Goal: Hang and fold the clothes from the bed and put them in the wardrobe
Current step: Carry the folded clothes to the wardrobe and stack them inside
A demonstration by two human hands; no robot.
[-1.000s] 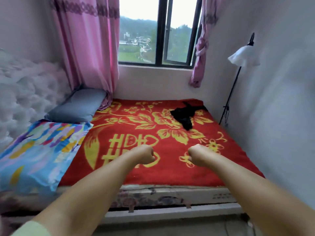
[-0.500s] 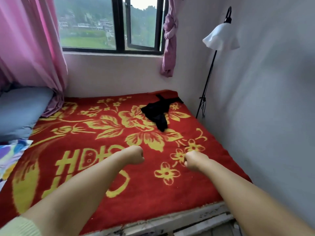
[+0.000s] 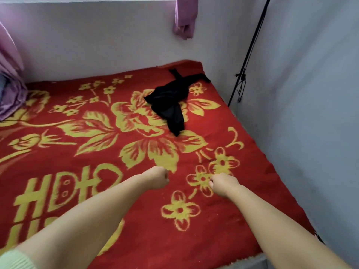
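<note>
since the earlier frame the view has dropped and closed in on the bed: window and lamp shade are gone from the top, only the lamp pole (image 3: 250, 49) shows at upper right, and the grey pillow and patterned cover at left are out of frame. both fists sit nearer the black garment than before. left hand (image 3: 156, 179), lower centre, has fingers curled tight into a fist, gripping nothing. right hand (image 3: 223, 184), just right of it, is likewise balled, fingers pressed together, nothing held; the two are apart, neither touching the cloth. black garment (image 3: 171, 102) lies crumpled in the upper centre-right of the frame, on the red blanket (image 3: 77, 144) with yellow flowers, near the far right corner of the bed, well apart from both hands. pink curtain (image 3: 11, 78) hangs at the left edge, its hem resting on the blanket; a knotted curtain end (image 3: 184, 20) hangs at top centre. no container is in view; wardrobe not seen.
</note>
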